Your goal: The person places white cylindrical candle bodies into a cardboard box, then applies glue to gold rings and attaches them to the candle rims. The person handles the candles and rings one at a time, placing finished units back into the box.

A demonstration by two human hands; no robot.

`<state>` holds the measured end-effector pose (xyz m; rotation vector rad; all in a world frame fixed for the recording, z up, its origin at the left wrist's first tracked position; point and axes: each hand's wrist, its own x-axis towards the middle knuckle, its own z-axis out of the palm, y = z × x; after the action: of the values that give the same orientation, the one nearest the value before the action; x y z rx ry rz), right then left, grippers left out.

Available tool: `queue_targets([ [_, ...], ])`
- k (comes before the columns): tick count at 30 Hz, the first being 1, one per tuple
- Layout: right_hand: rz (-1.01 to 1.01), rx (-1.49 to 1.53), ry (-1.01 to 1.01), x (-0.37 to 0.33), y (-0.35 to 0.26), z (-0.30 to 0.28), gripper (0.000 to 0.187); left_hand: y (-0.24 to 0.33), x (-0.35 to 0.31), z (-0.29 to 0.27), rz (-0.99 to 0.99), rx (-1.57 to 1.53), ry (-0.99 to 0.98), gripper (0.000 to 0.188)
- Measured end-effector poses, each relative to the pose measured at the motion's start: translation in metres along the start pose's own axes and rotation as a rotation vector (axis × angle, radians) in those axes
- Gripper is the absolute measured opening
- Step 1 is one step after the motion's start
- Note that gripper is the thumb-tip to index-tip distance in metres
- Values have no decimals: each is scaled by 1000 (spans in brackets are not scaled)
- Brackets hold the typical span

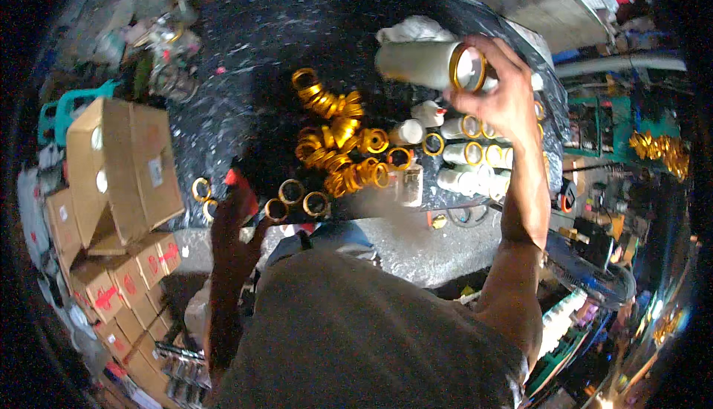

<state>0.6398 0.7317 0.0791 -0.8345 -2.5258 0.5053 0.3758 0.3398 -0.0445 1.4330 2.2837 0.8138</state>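
Observation:
My right hand [507, 89] is curled round the gold-rimmed end of a large white cylinder [416, 63], which lies on its side at the far right of the black table. A gold ring [455, 67] circles that end, between thumb and fingers. In deep shadow at the near left edge, my left hand [236, 219] has its thumb apart from the fingers. Red patches show at its fingertips; I cannot make out what they are. Beside it lie several loose gold rings [316, 203]. A heap of gold rings [344, 132] fills the middle of the table.
Rows of smaller white cylinders with gold rims [466, 153] lie under my right forearm. A white cup-like piece [408, 132] and a clear container [410, 186] are near the heap. Cardboard boxes [122, 164] are stacked on the left. A fan [590, 271] stands at the right.

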Motion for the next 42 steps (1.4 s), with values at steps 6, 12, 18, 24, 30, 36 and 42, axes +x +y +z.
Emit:
queue_targets([
  [6,-214,387,-331,-46,-120,51,82,104,65,-7,376,97,90,86],
  [12,-518,300,-532,-67,-173,112,86,54,-24,-23,51,-135,-136,87],
  [18,-473,394,-769,-78,-258,112,80,34,-97,-50,-136,-234,-41,87],
  [24,-16,839,-541,-90,-221,111,86,-7,-140,-50,-90,-424,294,90],
  [30,310,1785,-567,-167,-194,176,96,-44,-111,-19,-89,-486,547,88],
  [36,325,2298,-579,-175,-204,192,83,-71,-47,0,-30,-561,629,83],
  [42,376,2306,-578,-175,-129,219,61,-98,15,35,-119,-424,615,88],
])
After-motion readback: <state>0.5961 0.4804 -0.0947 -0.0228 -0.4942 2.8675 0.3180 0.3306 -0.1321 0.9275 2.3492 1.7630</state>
